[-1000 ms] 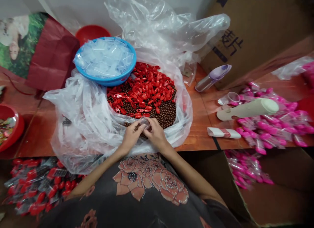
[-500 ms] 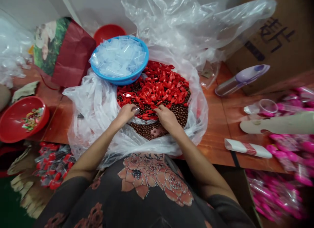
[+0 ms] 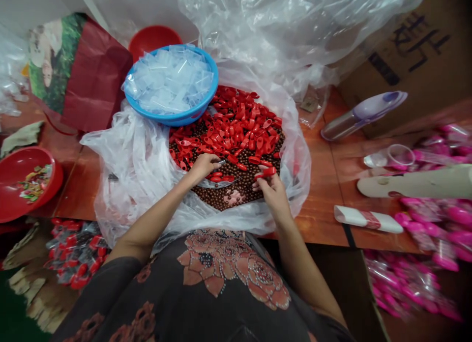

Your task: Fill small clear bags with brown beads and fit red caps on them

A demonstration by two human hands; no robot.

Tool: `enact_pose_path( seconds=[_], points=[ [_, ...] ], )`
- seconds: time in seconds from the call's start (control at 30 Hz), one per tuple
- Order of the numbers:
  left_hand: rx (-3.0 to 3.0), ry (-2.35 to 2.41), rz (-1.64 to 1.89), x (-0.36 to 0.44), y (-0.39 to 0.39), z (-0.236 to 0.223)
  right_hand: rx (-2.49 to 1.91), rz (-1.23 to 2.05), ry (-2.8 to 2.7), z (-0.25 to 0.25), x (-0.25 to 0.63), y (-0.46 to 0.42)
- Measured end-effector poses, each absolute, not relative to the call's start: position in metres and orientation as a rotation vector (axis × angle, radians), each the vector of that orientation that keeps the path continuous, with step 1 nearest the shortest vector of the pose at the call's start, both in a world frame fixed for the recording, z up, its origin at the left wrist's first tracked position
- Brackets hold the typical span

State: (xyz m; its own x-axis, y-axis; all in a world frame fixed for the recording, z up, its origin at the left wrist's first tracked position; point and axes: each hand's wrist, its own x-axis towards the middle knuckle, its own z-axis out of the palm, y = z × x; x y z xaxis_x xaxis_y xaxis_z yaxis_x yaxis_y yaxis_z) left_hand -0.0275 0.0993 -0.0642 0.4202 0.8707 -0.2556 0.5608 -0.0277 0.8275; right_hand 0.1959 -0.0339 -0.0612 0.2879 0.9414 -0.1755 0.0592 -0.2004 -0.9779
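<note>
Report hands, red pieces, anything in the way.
Right hand holds red piece. Left hand pinches something small, unclear what. More red pieces on brown beads. Blue bowl clear of both hands.

The bench (image 3: 317, 180) is surfaced in reddish brown, and its front edge is crossed on the right by a dark strip (image 3: 348, 235). The middle is occupied by a spread, translucent plastic bag (image 3: 131, 165). At the left, a red bowl (image 3: 13, 164) is set in front of a dark red paper bag (image 3: 94, 71). To the right are placed a purple-topped bottle (image 3: 363, 115), a clear cup (image 3: 401, 156), a white packet with a red band (image 3: 368, 219) and pink packets (image 3: 431, 216); a cardboard box (image 3: 416, 86) is stood behind.
</note>
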Motion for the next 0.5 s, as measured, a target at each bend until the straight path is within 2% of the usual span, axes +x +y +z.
enact_pose_path(
  seconds=[0.23, 0.37, 0.5],
  points=[
    [1.398, 1.134, 0.586, -0.013, 0.096, -0.075, -1.251, 1.313, -0.557, -0.050, 0.189, -0.038],
    [1.269, 1.071, 0.639, -0.010, 0.094, -0.078, -1.289, 1.301, -0.614, -0.050, 0.187, -0.040],
    [1.315, 1.096, 0.650, -0.008, 0.093, -0.081, -1.513, 1.093, -0.983, -0.057, 0.184, -0.043]
  ],
)
